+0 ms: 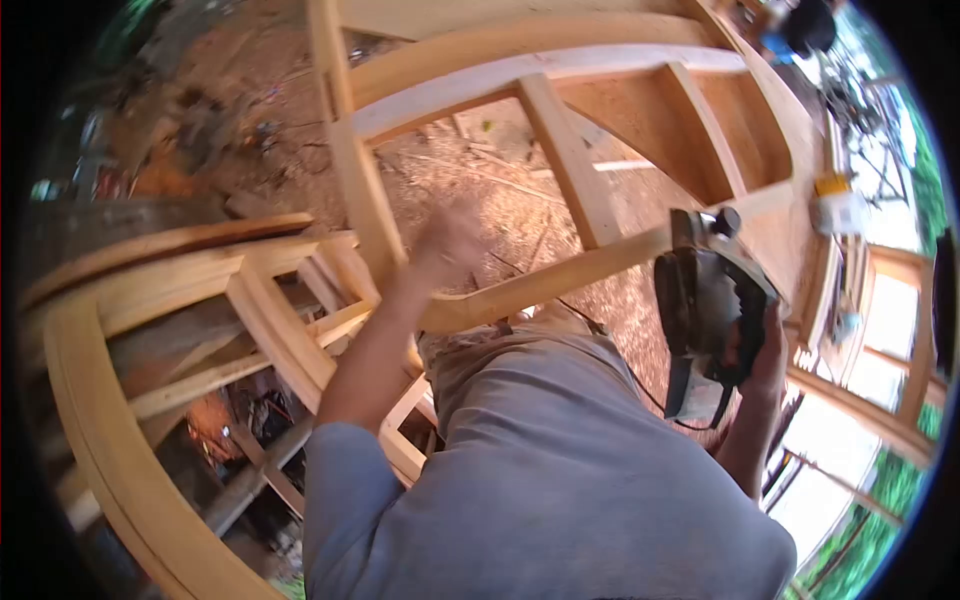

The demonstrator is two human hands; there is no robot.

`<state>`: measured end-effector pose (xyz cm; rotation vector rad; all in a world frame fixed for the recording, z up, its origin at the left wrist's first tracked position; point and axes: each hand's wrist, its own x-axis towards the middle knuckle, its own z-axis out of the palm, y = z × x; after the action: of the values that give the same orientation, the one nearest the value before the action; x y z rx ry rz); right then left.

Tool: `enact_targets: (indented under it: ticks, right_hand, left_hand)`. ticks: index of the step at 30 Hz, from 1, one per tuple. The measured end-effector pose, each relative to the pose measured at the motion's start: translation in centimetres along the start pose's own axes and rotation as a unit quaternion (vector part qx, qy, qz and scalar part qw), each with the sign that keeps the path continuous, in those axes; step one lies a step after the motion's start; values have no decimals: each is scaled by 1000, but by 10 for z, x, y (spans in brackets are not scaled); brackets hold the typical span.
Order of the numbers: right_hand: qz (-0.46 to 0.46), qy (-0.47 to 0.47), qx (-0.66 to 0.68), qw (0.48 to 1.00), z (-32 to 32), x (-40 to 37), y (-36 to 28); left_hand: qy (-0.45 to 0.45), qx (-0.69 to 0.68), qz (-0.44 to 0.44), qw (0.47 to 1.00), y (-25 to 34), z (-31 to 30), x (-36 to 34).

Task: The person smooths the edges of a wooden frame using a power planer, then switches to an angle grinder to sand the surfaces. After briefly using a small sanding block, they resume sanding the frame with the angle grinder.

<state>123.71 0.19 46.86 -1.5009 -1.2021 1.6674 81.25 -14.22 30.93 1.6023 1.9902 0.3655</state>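
A wooden frame with several crossbars lies in front of my body. My right hand is wrapped round the handle of a dark power tool, which rests at the frame's near right bar. Below the tool hangs a translucent box or bag. My left hand is over the frame's near left corner, smeared by motion; its fingers cannot be made out, and nothing can be seen in it. A thin dark cord runs beside my shirt toward the tool.
At the left, another curved wooden frame leans among loose timber. Sawdust and wood scraps cover the ground under the frame. A white bucket with a yellow item stands at the right, near more wooden frames. A bicycle is farther back.
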Motion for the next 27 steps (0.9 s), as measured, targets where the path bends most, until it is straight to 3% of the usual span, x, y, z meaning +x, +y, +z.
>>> enact_targets:
  ticks: [1, 2, 4, 5, 6, 8, 9, 11, 15, 20, 23, 27]
  right_hand:
    - [22, -16, 14, 1000, -2, -2, 0]
    - [41, -22, 20, 999, 5, -8, -3]
    - [49, -60, 19, 997, 26, -20, -2]
    - [53, -79, -43, 995, 13, -18, 13]
    - [42, -80, -68, 994, 23, -29, 11]
    - [14, -109, -80, 991, 51, -28, 9]
    - [16, -130, -67, 989, 56, -28, 10]
    - [13, -191, -81, 978, 63, -18, 17]
    - [-8, -230, -122, 965, 77, -6, 16]
    - [1, -239, -119, 964, 61, 2, 23]
    - [10, -250, -114, 961, 68, 18, 29]
    - [-27, -247, -87, 965, 119, 55, 23]
  left_hand:
    - [16, -19, -61, 998, -32, -8, 13]
    - [333, 94, 108, 932, -61, -20, 21]
    - [407, -17, 1, 913, -95, -75, 43]
    - [343, 194, -66, 917, -137, -94, 50]
    - [317, 130, -184, 921, -152, -115, 58]
    - [292, 144, -340, 882, -180, -142, 80]
    - [284, 139, -340, 886, -199, -144, 89]
    - [246, -42, -371, 895, -239, -146, 112]
    - [274, 71, -424, 860, -215, -134, 112]
    - [189, 132, -448, 864, -230, -135, 115]
    - [240, 89, -470, 845, -195, -135, 109]
    - [238, 88, -474, 843, -190, -134, 108]
